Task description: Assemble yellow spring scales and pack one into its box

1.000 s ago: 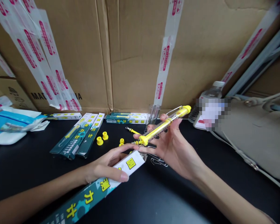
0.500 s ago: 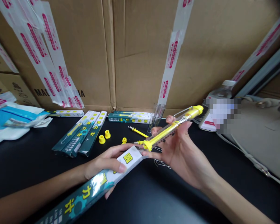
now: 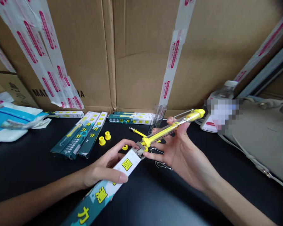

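A: Grips, seen from my remote feed?
B: Right hand [image 3: 179, 152] has the clear plastic tube with yellow core and end caps [image 3: 159, 135] pinched between thumb and fingers, tilted, above the black tabletop [image 3: 155, 197]. Left hand [image 3: 101, 172] is clamped on the long green-and-white printed cardboard box [image 3: 97, 201], thumb on its face.
A: Gap between them?
B: Tube's lower cap is just beside the box's open flap [image 3: 139, 149]. Contact unclear; fingertips and flap crowd the view.
A: Handling?
B: My read: tube light, stiff, a bit slippery, may crack if squeezed hard. I'd take it mid-barrel, off the thin wire hook [image 3: 184, 113]. Box is light, thin card; mouth would crush, so I'd hold further back.
A: Nearby?
B: Two yellow flanged plastic collars [image 3: 102, 141], left of the hands.
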The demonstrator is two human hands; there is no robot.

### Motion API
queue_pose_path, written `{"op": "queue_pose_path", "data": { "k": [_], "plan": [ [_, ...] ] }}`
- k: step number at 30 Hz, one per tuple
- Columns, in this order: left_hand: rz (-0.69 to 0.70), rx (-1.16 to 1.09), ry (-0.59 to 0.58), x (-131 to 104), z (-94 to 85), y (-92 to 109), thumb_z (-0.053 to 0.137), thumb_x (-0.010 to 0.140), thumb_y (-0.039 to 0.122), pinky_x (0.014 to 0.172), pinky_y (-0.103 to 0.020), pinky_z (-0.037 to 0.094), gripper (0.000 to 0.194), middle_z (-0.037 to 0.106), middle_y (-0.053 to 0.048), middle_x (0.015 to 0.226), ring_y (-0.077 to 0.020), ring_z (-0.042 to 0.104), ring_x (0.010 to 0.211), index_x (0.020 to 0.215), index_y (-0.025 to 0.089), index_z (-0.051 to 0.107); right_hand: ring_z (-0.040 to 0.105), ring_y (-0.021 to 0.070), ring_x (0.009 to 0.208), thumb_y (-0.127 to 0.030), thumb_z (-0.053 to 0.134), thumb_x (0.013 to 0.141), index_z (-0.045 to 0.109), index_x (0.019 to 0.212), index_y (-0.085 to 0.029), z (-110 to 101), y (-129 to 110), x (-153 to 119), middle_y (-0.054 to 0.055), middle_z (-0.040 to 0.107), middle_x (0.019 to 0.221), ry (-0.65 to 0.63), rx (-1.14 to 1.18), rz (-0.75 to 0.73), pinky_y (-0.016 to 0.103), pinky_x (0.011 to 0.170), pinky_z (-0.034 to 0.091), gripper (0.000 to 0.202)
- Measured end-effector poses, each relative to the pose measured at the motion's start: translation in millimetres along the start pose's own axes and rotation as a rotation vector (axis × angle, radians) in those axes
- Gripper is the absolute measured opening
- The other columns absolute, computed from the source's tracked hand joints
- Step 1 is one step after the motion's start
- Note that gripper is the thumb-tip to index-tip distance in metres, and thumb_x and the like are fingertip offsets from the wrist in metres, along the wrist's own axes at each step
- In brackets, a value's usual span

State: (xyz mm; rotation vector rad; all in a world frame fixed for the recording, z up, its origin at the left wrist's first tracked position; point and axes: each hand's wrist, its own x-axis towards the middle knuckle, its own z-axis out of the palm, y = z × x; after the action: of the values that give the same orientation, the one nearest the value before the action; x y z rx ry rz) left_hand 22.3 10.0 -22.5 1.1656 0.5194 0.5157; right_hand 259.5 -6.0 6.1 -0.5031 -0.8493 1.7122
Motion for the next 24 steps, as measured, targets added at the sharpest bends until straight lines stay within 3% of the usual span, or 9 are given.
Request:
{"op": "queue_pose_path", "data": {
  "k": [4, 10, 17, 24],
  "plan": [
    [0.098, 0.024, 0.012, 3.6, 1.4, -5.2, 0.084, 0.074, 0.033, 0.055, -0.016, 0.043, 0.078, 0.058, 0.003, 0.083, -0.0089, 0.051, 0.063, 0.132, 0.028, 0.033, 0.072, 0.0224, 0.093, -0.061, 0.048, 0.097, 0.052, 0.107, -0.034, -2.6, 1.2, 1.4, 0.001, 0.068, 0.1, 0.029, -0.016, -0.017, 0.045, 0.082, 0.061, 0.029],
    [0.144, 0.069, 0.057, 5.4, 3.2, -9.3, 0.083, 0.078, 0.039, 0.059, -0.024, 0.05, 0.078, 0.066, -0.002, 0.087, -0.0204, 0.069, 0.073, 0.132, 0.027, 0.029, 0.074, 0.0254, 0.098, -0.058, 0.049, 0.098, 0.051, 0.107, -0.032, -3.0, 1.1, 2.5, 0.001, 0.07, 0.097, 0.04, -0.115, -0.109, 0.049, 0.091, 0.058, 0.027],
    [0.107, 0.126, 0.054, 3.9, 7.4, -9.1, 0.088, 0.072, 0.033, 0.059, -0.018, 0.041, 0.078, 0.058, 0.005, 0.083, -0.0096, 0.052, 0.067, 0.129, 0.027, 0.034, 0.077, 0.031, 0.096, -0.062, 0.046, 0.098, 0.048, 0.107, -0.033, 0.8, 0.8, 1.6, 0.0, 0.071, 0.101, 0.003, -0.145, -0.135, 0.056, 0.098, 0.053, 0.03],
    [0.012, 0.334, 0.094, 2.1, 13.7, -5.8, 0.088, 0.062, 0.029, 0.059, -0.021, 0.039, 0.076, 0.059, 0.006, 0.08, -0.0127, 0.054, 0.068, 0.121, 0.027, 0.039, 0.076, 0.032, 0.098, -0.058, 0.059, 0.093, 0.047, 0.105, -0.034, 2.4, 0.2, 2.2, -0.002, 0.07, 0.103, 0.039, -0.146, -0.162, 0.054, 0.098, 0.055, 0.029]
  ]
}}
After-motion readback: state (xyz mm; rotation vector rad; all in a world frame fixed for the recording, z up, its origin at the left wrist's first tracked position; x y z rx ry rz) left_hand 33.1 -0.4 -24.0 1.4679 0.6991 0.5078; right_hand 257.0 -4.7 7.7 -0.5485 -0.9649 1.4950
